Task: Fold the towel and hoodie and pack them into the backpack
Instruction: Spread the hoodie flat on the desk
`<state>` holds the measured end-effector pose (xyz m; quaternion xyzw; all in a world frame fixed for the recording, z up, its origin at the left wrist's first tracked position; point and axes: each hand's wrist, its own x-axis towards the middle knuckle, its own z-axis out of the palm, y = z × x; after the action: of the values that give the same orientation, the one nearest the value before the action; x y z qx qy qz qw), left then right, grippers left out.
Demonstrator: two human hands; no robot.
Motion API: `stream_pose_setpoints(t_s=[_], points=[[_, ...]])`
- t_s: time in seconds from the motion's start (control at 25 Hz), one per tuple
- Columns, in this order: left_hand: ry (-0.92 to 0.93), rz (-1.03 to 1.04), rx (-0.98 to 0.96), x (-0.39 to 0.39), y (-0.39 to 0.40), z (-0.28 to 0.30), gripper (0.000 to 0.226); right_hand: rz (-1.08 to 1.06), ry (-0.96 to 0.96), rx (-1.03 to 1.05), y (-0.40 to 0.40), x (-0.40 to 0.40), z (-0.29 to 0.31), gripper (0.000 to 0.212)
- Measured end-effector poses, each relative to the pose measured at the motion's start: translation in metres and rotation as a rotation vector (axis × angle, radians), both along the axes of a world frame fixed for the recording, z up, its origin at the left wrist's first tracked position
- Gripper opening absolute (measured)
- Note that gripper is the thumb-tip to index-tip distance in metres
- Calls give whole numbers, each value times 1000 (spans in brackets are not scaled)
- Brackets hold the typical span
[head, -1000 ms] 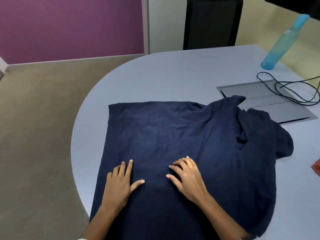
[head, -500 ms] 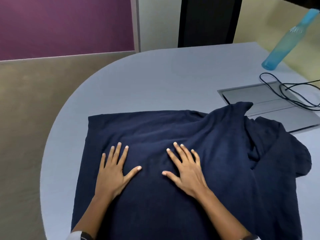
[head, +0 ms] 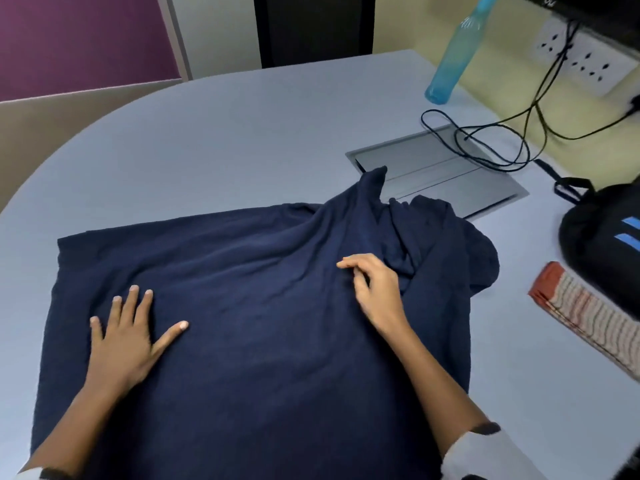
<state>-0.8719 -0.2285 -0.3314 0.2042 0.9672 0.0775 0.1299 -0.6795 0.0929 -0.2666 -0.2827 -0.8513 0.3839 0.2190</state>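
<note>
A navy hoodie lies spread over the near part of the grey table, with its right side bunched up in folds. My left hand presses flat on its left part, fingers straight and spread. My right hand is on the cloth just left of the bunched folds, its fingers curled and pinching the fabric. A folded striped towel lies on the table to the right. The black backpack with blue stripes stands behind the towel at the right edge.
A blue bottle stands at the back right. Black cables loop over a grey cable hatch set in the table, just behind the hoodie. Wall sockets are on the right wall. A dark chair is behind the table.
My right hand has moved right toward the bunched folds and curled its fingers on the fabric. The view has swung right, bringing the towel and backpack into sight. My left hand stays flat.
</note>
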Motion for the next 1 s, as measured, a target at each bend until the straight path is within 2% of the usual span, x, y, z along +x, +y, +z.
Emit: stream_pose_setpoints(t_s=[0.08, 0.2, 0.24, 0.28, 0.36, 0.44, 0.56, 0.64, 0.68, 0.76, 0.84, 0.88, 0.96, 1.0], points=[[50, 54, 6, 18, 29, 16, 71, -177, 45, 152, 36, 37, 7, 36], [126, -75, 244, 91, 86, 33, 46, -440, -64, 189, 70, 81, 7, 22], [80, -135, 326, 124, 105, 34, 42, -518, -133, 147, 79, 93, 5, 22], [21, -195, 392, 157, 124, 34, 39, -573, -207, 52, 88, 102, 2, 32], [-73, -300, 466, 209, 157, 35, 39, -619, -275, -259, 106, 115, -1, 44], [-89, -359, 488, 237, 177, 39, 37, -610, -194, -436, 120, 119, 13, 27], [-67, -342, 546, 246, 199, 63, 38, -506, 118, -589, 128, 130, 56, 17], [-92, -288, 661, 243, 216, 93, 39, -354, 308, -671, 120, 144, 93, 17], [-150, -266, 739, 242, 225, 113, 40, -251, 335, -682, 113, 151, 108, 13], [-399, -286, 891, 246, 244, 153, 46, -47, 278, -672, 95, 165, 126, 11], [-657, -365, 879, 258, 262, 178, 70, 103, 133, -651, 78, 178, 131, 12], [-709, -400, 848, 264, 270, 180, 77, 130, 60, -608, 72, 184, 130, 19], [-703, -423, 863, 280, 281, 168, 67, 53, -54, -333, 71, 197, 126, 45], [-720, -407, 878, 288, 284, 159, 54, -52, -91, -133, 78, 202, 123, 49]])
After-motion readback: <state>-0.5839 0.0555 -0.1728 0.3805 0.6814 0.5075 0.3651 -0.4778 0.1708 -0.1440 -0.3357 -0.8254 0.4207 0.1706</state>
